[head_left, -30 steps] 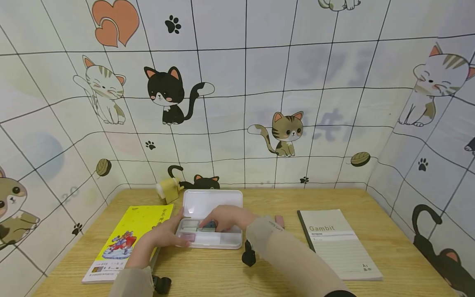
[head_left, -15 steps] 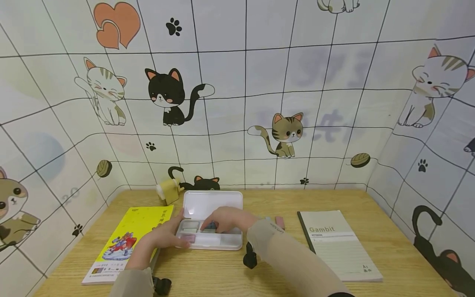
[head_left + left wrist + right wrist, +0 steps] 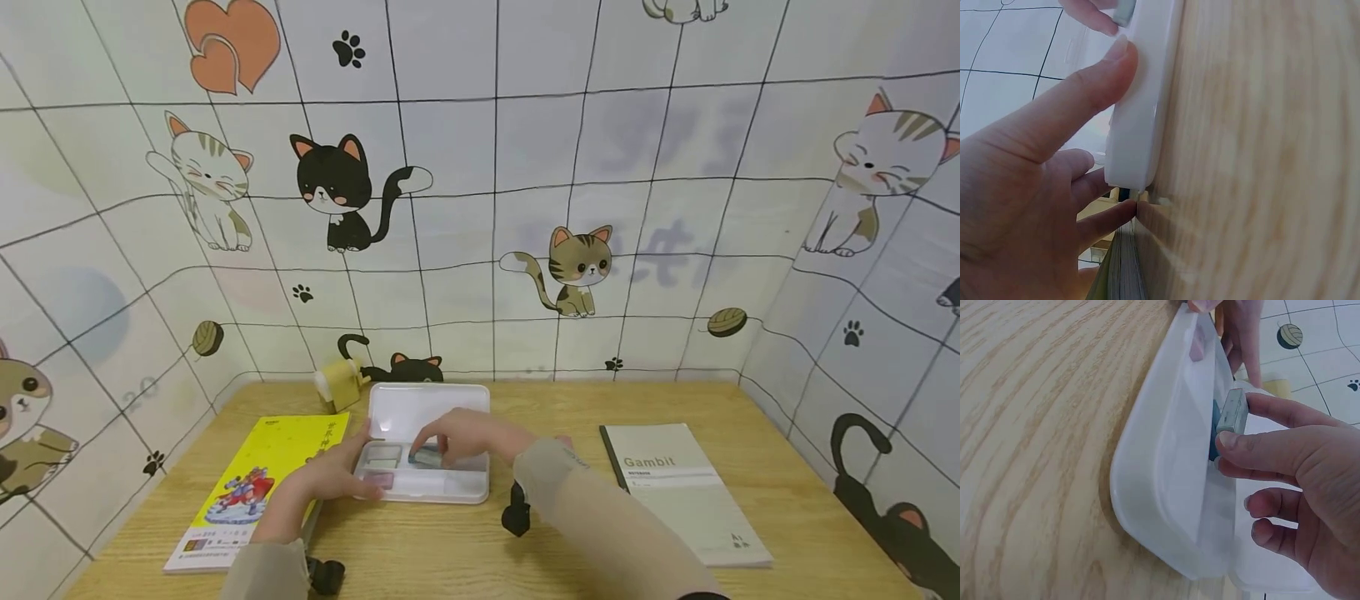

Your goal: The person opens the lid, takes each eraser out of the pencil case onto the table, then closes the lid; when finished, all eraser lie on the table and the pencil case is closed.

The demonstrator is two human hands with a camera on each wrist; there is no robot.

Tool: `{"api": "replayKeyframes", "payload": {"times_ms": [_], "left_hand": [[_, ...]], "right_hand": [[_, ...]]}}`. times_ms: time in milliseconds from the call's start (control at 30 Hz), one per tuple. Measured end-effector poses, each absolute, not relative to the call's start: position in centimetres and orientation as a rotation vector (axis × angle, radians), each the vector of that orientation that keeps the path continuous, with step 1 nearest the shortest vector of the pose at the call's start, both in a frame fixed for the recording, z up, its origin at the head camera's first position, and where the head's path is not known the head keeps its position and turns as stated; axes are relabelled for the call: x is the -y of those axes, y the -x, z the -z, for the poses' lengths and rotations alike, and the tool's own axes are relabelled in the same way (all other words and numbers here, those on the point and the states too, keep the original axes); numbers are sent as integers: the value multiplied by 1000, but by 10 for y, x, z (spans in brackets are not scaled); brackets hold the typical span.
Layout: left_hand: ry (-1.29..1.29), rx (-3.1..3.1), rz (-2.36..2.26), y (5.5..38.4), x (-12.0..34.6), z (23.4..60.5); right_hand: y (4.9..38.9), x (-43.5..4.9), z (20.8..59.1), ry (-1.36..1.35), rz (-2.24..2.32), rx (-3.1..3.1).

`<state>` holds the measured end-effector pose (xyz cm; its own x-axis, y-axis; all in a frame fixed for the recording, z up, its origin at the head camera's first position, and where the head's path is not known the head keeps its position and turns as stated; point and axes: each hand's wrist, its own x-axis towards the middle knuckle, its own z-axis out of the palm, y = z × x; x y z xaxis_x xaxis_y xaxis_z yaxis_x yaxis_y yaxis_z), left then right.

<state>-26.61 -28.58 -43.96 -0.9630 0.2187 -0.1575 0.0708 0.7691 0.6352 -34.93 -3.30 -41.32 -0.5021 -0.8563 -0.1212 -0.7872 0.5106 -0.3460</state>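
Observation:
A white plastic pencil case (image 3: 431, 497) lies on the table with its lid (image 3: 429, 410) raised at the back. At its left end my left hand (image 3: 326, 479) holds it, thumb (image 3: 1094, 87) along the front wall and fingers round the end. Over the back compartment, my right hand (image 3: 471, 435) pinches a small grey-green eraser (image 3: 1233, 412) between thumb and fingertips. Close beneath that eraser a blue piece (image 3: 1214, 428) shows inside the case. The front compartment has a pink eraser (image 3: 378, 481) at its left, and a pale eraser (image 3: 384, 456) sits in the back left section.
A yellow book (image 3: 258, 492) lies left of the case, under the left forearm. Behind it stands a yellow pencil sharpener (image 3: 341, 385). At right lies a Gambit notebook (image 3: 686, 496), partly covered by the right sleeve. A pink block (image 3: 565, 442) peeks out beyond that sleeve.
My right hand has lifted slightly and drawn to the right, now with the grey-green eraser between its fingertips. The left hand stays on the case's left end.

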Motion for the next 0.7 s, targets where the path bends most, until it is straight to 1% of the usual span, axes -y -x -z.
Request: {"api": "replayKeyframes", "payload": {"times_ms": [133, 400, 700], "left_hand": [[-214, -2748, -955, 265, 285, 438], [-216, -2753, -938, 263, 286, 437], [-225, -2740, -946, 264, 284, 437]], "right_hand": [[348, 23, 406, 1378, 419, -2475], [347, -1, 401, 1279, 654, -2430], [337, -42, 402, 1098, 923, -2423]]}}
